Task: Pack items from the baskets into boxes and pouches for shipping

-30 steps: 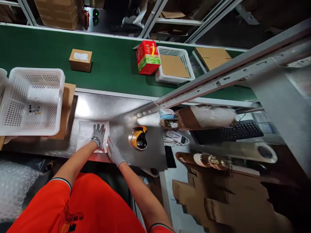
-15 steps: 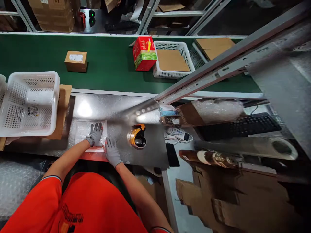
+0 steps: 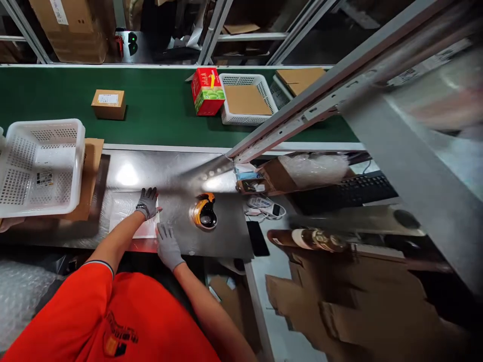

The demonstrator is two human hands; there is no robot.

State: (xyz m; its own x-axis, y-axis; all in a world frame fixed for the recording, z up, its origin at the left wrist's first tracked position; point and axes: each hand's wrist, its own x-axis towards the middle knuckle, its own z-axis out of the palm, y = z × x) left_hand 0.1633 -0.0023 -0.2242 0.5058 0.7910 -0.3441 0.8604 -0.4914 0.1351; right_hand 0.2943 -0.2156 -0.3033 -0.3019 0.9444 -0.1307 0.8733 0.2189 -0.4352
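Steel bench (image 3: 177, 171) — green conveyor (image 3: 158, 108) behind, shelving beyond.

Flat clear bubble-wrap packet (image 3: 130, 217) on the steel bench, near its front edge

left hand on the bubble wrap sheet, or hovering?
Touching. In the head view the left hand lies flat on the bubble wrap sheet, fingers spread over its right part, with no gap visible.

Both gloved hands (image 3: 157, 226) flat, outstretched
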